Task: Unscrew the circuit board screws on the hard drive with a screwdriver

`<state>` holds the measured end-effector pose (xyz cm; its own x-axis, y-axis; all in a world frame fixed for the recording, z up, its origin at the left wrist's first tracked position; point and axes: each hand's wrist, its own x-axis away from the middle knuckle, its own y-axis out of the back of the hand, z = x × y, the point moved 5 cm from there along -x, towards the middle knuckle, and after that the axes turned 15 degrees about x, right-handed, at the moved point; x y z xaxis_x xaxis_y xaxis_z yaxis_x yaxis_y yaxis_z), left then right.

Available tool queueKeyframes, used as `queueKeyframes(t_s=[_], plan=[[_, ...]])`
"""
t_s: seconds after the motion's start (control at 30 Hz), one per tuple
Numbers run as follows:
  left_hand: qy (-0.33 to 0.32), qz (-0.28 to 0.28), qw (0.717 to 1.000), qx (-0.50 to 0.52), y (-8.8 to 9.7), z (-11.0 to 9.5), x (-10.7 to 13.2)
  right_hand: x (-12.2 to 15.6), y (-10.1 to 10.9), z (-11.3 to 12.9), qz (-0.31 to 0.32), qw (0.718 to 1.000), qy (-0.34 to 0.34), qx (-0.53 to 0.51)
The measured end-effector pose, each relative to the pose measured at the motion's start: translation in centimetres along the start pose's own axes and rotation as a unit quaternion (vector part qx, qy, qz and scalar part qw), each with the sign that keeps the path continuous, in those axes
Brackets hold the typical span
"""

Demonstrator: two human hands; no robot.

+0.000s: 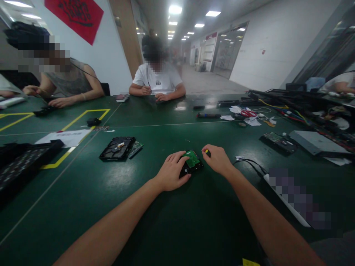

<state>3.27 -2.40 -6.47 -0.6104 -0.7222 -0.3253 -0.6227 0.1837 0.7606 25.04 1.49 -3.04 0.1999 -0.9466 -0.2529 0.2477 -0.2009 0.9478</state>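
A small black hard drive with a green circuit board [192, 161] on top lies on the dark green table [155, 221] in front of me. My left hand [171, 172] rests on its left side, fingers curled over the edge and gripping it. My right hand [217, 159] is closed just right of the drive, pinching a small tool with a yellow and black tip [207, 152] that points toward the board.
An opened black hard drive [117, 148] with a loose circuit board [135, 148] lies to the left. Another drive [278, 142] and a grey case [316, 142] lie right. Scissors, cables and paper scraps [249, 115] sit farther back. Two people sit across the table.
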Motion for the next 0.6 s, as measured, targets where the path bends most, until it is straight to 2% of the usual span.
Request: queueKeyframes(t_s=[0.13,0.23,0.6], plan=[[-0.002,0.01,1.0,-0.009,-0.2,0.1,-0.1,1.0,-0.7,0.8,0.0,0.995,0.092,0.026],[-0.004,0.018,1.0,-0.014,-0.4,0.3,-0.1,1.5,-1.1,1.3,0.004,0.992,0.124,0.017],[-0.002,0.023,0.999,-0.022,-0.4,0.3,-0.1,1.9,-1.7,1.9,0.018,0.991,0.119,0.05]])
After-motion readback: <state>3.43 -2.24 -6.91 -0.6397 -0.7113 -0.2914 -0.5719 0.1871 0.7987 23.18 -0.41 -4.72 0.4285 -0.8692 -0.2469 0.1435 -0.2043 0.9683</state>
